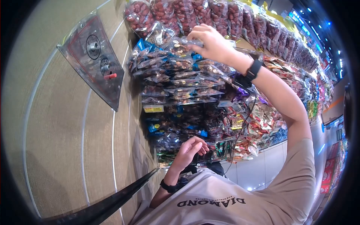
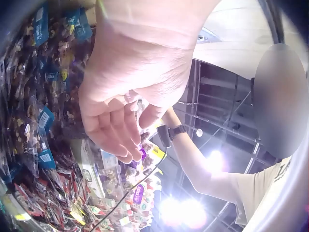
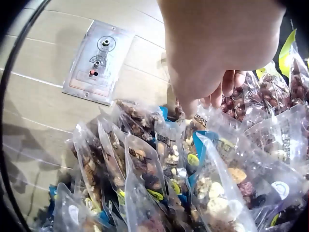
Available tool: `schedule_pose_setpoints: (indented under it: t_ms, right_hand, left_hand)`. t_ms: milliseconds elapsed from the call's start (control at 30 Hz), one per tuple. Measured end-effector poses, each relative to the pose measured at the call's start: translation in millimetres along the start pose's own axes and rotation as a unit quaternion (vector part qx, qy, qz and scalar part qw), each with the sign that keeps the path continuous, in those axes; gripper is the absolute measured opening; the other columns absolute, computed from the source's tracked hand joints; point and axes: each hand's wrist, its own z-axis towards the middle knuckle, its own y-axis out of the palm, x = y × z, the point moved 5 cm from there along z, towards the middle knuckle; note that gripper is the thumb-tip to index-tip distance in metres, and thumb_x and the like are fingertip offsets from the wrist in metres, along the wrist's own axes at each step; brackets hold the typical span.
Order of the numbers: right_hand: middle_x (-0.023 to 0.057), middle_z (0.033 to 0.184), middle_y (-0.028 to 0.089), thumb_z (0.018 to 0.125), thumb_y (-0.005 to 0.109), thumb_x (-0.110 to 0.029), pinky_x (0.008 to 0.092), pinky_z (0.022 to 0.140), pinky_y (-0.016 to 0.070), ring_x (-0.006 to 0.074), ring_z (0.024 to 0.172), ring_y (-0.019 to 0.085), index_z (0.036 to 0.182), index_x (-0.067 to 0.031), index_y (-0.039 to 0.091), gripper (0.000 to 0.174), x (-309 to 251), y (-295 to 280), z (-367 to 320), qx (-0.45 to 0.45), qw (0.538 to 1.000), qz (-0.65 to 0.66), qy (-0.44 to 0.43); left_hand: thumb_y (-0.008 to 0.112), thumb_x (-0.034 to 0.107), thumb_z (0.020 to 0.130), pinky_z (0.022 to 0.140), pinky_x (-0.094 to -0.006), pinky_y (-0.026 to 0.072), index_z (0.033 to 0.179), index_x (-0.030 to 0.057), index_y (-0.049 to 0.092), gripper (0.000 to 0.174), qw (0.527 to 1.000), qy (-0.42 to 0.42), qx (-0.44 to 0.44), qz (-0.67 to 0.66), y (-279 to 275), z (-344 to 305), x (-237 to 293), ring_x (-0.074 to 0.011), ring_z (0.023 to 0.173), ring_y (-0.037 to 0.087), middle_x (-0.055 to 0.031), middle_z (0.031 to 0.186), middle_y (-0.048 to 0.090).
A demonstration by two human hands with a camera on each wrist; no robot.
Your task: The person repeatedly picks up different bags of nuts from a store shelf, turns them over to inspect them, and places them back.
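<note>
- Right hand [image 1: 210,42], in the upper middle of the frame, seems to pinch the top edge of a clear nut bag [image 1: 178,45] on the shelf stack.
- Left hand [image 1: 189,149], lower middle, has loosely curled fingers and holds nothing, near the dark packets [image 1: 221,148].

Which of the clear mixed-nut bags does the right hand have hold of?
The topmost bag of the stack, just below the red-fruit bags. The right hand pinches its edge; the rest lie untouched beneath.

Tan panelled wall [image 1: 56,150], bright ceiling lights [image 2: 215,162]
</note>
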Motion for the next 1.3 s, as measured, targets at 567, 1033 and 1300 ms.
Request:
schedule_pose_setpoints:
  t_ms: [567,1033,1300]
  right_hand:
    - [0.0024,0.079,0.063,0.101,0.065,-0.015,0.0226,0.045,0.0422,0.0105,0.056,0.062,0.092,-0.0079,0.055,0.015,-92.0,-116.4,-154.7,0.047,0.657,0.562,0.5]
    - [0.0087,0.088,0.07,0.101,0.062,-0.007,0.0238,0.051,0.0497,0.0122,0.064,0.066,0.097,-0.0026,0.057,0.008,-230.7,-101.5,-304.3,0.2,0.566,0.555,0.576]
    - [-0.0038,0.08,0.065,0.1,0.069,-0.016,0.0184,0.054,0.0382,0.0004,0.064,0.053,0.096,-0.0049,0.065,0.012,-237.9,-117.2,-321.8,0.21,0.58,0.485,0.62]
  left_hand:
    - [0.054,0.023,0.105,0.077,-0.0329,0.0569,0.128,0.0006,0.05,0.033,0.994,0.11,-0.022,0.008,34.1,-5.5,38.6,-0.0217,0.095,0.068,-0.0185,0.116,0.065]
    - [0.057,0.001,0.099,0.061,-0.0268,0.0588,0.112,-0.0111,0.066,0.02,0.998,0.043,-0.029,0.021,83.5,-47.0,48.8,-0.016,0.073,0.071,-0.0131,0.092,0.074]
    - [0.069,0.001,0.09,0.057,-0.0263,0.0562,0.088,-0.0063,0.072,0.008,0.969,0.042,-0.215,0.112,123.1,-56.7,11.8,-0.0114,0.062,0.069,-0.0087,0.071,0.073]
